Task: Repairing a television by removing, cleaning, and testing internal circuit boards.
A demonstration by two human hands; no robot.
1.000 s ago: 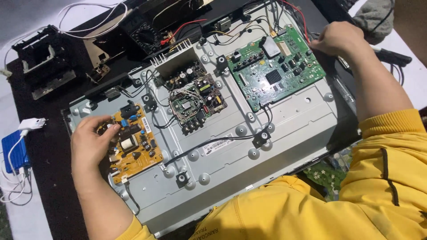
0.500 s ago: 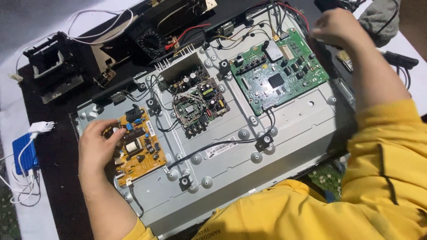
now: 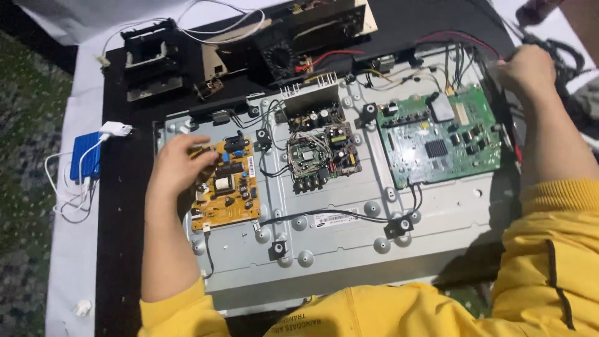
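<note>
Left hand [image 3: 178, 165], grip loosely apart, touches the upright-lying yellow power board [image 3: 226, 185]; right hand [image 3: 527, 68], grip indiscernible, beside the green main board [image 3: 440, 140]; white barcode label [image 3: 334, 219] below.

A long narrow white label [image 3: 334, 219] with a dark barcode strip lies on the grey metal back panel [image 3: 437, 218], near the centre of the view toward 6 o'clock, slightly tilted and just under a black cable. A small white rectangular label [image 3: 251, 166] stands upright on the right edge of the yellow circuit board [image 3: 228, 187], toward 9 o'clock from the centre. I see no packages, signs or lit screens.
</note>
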